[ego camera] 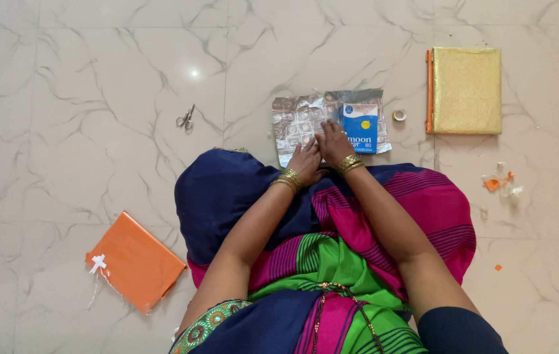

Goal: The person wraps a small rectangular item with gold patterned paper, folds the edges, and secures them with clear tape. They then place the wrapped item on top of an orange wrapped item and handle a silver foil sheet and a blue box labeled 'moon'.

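I sit on a marble floor with a sheet of silver patterned wrapping paper spread before my knees. A blue box lies on the sheet's right half. My left hand rests flat on the paper's near edge. Beside it, my right hand presses down on the paper just left of the blue box, fingers spread. Both wrists wear gold bangles. Neither hand holds anything lifted.
Small scissors lie to the left of the paper. A tape roll sits right of the box, and a gold-wrapped package beyond it. An orange-wrapped package with a white bow lies at near left. Paper scraps litter the right.
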